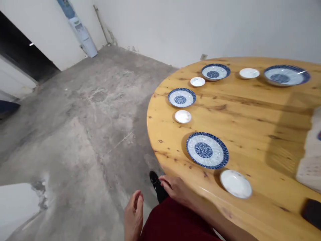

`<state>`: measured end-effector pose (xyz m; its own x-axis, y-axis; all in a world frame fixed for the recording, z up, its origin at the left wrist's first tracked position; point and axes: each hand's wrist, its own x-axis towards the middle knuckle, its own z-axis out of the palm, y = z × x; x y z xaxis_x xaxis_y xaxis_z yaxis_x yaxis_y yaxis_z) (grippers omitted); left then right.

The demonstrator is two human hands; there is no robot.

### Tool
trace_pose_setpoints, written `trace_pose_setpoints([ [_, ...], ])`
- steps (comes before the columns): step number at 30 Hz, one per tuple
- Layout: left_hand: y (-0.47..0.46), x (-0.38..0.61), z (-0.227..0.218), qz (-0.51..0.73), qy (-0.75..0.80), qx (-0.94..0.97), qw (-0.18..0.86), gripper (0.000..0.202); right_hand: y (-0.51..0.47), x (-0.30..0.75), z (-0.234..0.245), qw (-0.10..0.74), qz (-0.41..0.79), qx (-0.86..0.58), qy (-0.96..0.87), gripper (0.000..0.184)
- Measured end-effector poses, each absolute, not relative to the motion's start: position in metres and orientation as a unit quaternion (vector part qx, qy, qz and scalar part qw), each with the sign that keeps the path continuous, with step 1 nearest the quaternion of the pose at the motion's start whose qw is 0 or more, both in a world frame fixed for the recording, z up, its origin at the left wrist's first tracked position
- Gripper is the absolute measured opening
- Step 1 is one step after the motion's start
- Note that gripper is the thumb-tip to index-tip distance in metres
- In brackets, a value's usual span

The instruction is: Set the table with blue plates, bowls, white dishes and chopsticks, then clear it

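Note:
My left hand [134, 214] hangs over the floor beside my dark red clothing, fingers loosely curled, with a gap to the thumb and nothing in it. At the near rim of the round wooden table [240, 124], my right hand [175, 189] is loosely open and holds nothing. Closest to it on the tabletop are a blue-rimmed plate [203, 150] with a blue patterned centre and a small white saucer [235, 184]. Further along the edge sit another blue-rimmed plate [180, 99] and a white saucer [183, 116].
Toward the back of the table stand a blue-and-white plate [215, 72], a small white dish [197, 81], another white dish [249, 73] and a larger blue-rimmed plate [286, 75]. A pale basket-like object [311, 157] is cut off at right. A water dispenser [84, 36] stands by the wall.

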<state>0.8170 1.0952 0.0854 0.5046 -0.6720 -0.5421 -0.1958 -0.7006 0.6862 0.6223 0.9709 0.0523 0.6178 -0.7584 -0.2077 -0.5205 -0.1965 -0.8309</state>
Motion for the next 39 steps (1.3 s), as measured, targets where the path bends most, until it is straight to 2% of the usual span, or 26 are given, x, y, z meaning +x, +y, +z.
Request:
trace_pose_setpoints([
  [7, 1.025, 0.906, 0.088, -0.403, -0.217, 0.844, 0.279, 0.064, 0.849, 0.704, 0.062, 0.416, -0.175, -0.808, 0.379, 0.035],
  [12, 0.951, 0.945, 0.077, -0.446, -0.296, 0.819, 0.208, 0.062, 0.786, 0.727, 0.063, 0.387, -0.163, -0.781, 0.463, 0.036],
  [19, 0.797, 1.038, 0.052, -0.474, -0.414, 0.757, 0.176, 0.066, 0.725, 0.795, 0.049, 0.397, -0.175, -0.709, 0.556, 0.038],
  [25, 0.624, 1.126, 0.053, -0.429, -0.51, 0.736, 0.123, 0.064, 0.658, 0.854, 0.059, 0.39, -0.214, -0.63, 0.637, 0.035],
  [32, 0.441, 1.09, 0.087, -0.419, -0.665, 0.611, 0.095, 0.06, 0.587, 0.868, 0.071, 0.356, -0.267, -0.49, 0.75, 0.038],
  [39, 0.318, 1.029, 0.071, -0.481, -0.724, 0.491, 0.058, 0.062, 0.467, 0.868, 0.058, 0.359, -0.288, -0.444, 0.769, 0.037],
])
